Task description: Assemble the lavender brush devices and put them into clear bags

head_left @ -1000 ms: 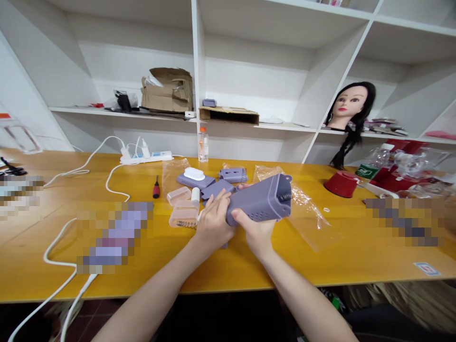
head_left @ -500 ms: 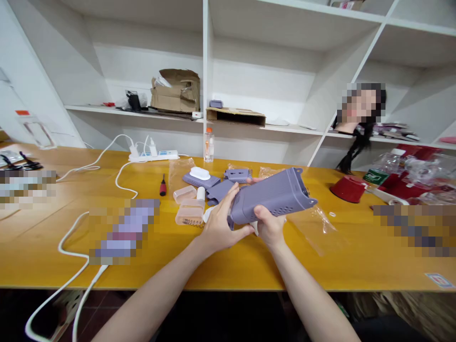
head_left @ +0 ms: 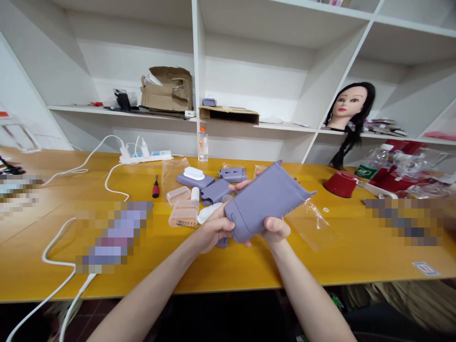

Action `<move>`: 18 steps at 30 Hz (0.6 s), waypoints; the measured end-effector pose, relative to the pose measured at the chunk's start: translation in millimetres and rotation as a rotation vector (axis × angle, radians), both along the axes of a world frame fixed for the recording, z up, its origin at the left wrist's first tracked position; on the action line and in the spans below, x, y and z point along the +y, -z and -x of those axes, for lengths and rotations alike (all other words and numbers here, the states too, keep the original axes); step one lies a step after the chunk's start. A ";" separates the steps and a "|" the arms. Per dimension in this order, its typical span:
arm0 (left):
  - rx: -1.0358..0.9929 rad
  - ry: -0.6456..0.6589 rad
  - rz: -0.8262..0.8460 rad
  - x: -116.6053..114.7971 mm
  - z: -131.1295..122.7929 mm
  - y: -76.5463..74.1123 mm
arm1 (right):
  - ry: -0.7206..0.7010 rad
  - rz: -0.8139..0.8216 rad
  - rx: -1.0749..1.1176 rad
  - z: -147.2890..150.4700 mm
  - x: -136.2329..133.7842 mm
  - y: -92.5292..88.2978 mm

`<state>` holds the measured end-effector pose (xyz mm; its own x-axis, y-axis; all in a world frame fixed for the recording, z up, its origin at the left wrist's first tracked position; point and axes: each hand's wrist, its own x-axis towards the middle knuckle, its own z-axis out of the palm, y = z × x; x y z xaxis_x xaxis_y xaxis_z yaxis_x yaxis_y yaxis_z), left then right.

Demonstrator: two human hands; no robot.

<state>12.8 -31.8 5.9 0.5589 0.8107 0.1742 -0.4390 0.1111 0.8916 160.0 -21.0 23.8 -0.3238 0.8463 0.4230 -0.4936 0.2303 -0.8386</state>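
A purple-grey plastic housing [head_left: 263, 199] is held in both hands above the table, tilted with its open, pronged end to the upper right. Its smooth broad face is turned up. Around the rounded lower-left end, my left hand [head_left: 214, 231] is closed, a digit pressed by the small slot. My right hand [head_left: 276, 231] grips the near edge, thumb on the face and most fingers hidden beneath. Fingertips also show past the far edge. Behind lie a curved purple shell [head_left: 215, 191], a purple part with a white oval piece [head_left: 193, 173], a white perforated oval piece [head_left: 209, 213] and clear boxes [head_left: 184, 212].
A red-black screwdriver [head_left: 156, 186] lies left of the parts. A white power strip [head_left: 146, 156] and clear bottle [head_left: 203, 145] stand at the back. White cables cross the left side. Plastic bags [head_left: 313, 223], a red cup-shaped piece [head_left: 340, 184] and a mannequin head [head_left: 351, 104] are rightward.
The housing has rolled so its smooth face is up and its perforated side is mostly turned away. My left hand has gone from lying along its end to gripping it.
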 end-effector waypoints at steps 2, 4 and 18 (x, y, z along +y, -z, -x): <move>0.022 -0.010 0.025 -0.2 -0.5 0.5 | 0.009 0.009 0.008 -1.7 1.3 1.1; 0.015 -0.021 0.040 -0.9 -2.0 0.9 | 0.027 0.022 0.017 -2.5 2.8 2.0; -0.017 -0.147 0.071 -8.5 -12.6 -2.5 | 0.060 0.085 0.008 -0.4 7.3 5.4</move>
<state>25.5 -40.3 8.4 0.4307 0.8943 0.1216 -0.4700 0.1072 0.8761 160.4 -13.7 18.4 -0.2688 0.8968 0.3514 -0.4879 0.1878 -0.8524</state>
